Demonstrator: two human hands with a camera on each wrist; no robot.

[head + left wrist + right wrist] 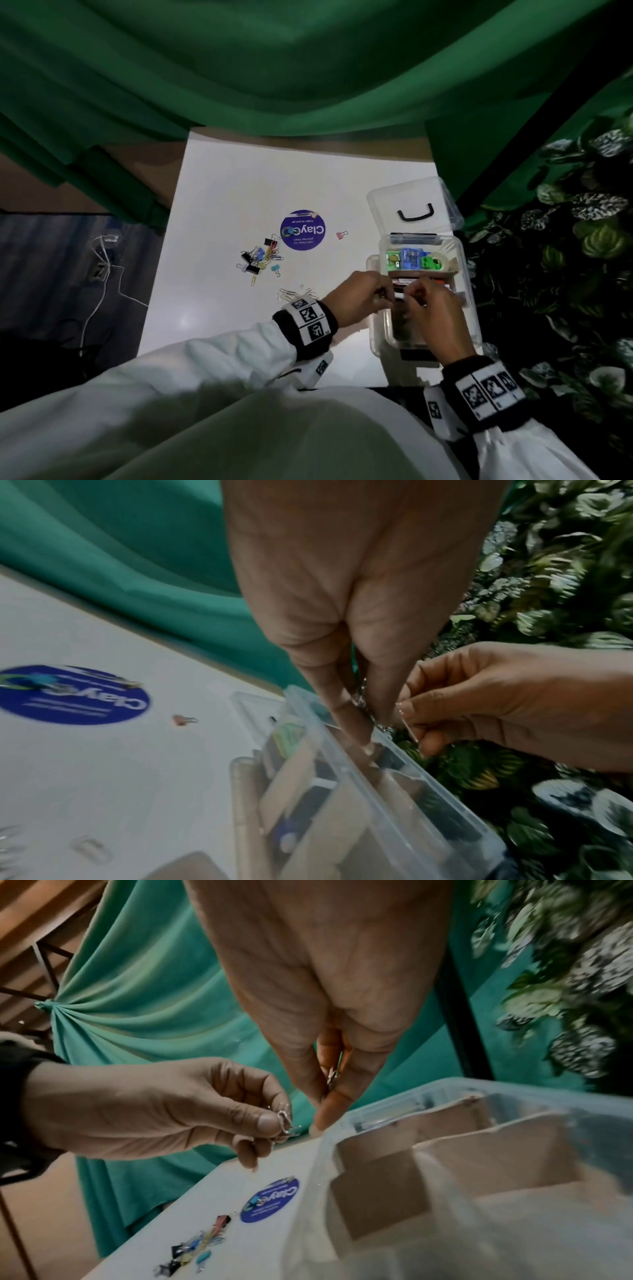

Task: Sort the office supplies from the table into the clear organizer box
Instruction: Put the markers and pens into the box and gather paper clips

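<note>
The clear organizer box (470,308) stands at the table's right edge, its cardboard-walled compartments (445,1123) holding coloured supplies at the far end. Both hands hover over its near-left rim (342,767). My left hand (385,298) pinches a small bunch of silver paper clips (285,1125) between thumb and fingers. Right beside it, my right hand (412,296) pinches a single silver clip (331,1076). The fingertips of the two hands almost touch. More silver clips (294,293) lie on the table by my left wrist.
A pile of binder clips and coloured paper clips (262,258) lies mid-table beside a round purple sticker (302,230). A lone pink binder clip (341,234) sits nearer the box. The box's lid (411,202) stands open behind it. Leafy plants (565,274) border the right.
</note>
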